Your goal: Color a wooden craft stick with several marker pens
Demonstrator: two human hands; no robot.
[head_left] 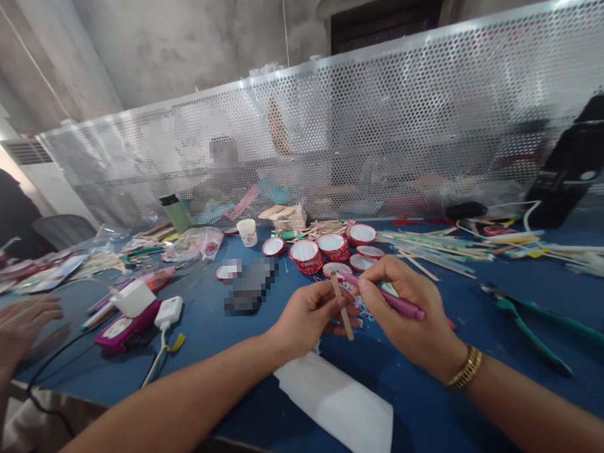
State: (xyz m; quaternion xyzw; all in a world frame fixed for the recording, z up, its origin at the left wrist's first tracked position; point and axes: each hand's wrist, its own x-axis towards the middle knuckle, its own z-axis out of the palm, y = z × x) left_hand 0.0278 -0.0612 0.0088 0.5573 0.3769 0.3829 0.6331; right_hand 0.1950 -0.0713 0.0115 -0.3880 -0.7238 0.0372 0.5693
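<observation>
The right hand (pixel 403 305) closes thumb and fingers around a pink pen (pixel 405 306), and a gold bracelet (pixel 467 367) circles its wrist. Taking the wooden stick (pixel 343 311) as the middle of the clock in the head view, this hand lies at three o'clock. The left hand (pixel 310 313), just beside the stick at nine o'clock, pinches it between thumb and fingers so that it stands tilted. The pen's far end comes close to the upper part of the stick; whether they touch I cannot tell.

Toward six o'clock, a white sheet (pixel 347 411) lies on the blue table (pixel 260 422), below the left hand. Near twelve, red-rimmed round pieces (pixel 306 252) sit in stacks and singly. Toward two, thin sticks (pixel 433 243) are strewn, and well out past three lie teal-handled pliers (pixel 525 335). At ten stands a paper cup (pixel 247 233); between nine and ten is a dark, pixelated object (pixel 252 287). Farther out at nine are a magenta power strip (pixel 136 330) and, beyond it, another person's hand (pixel 31 325).
</observation>
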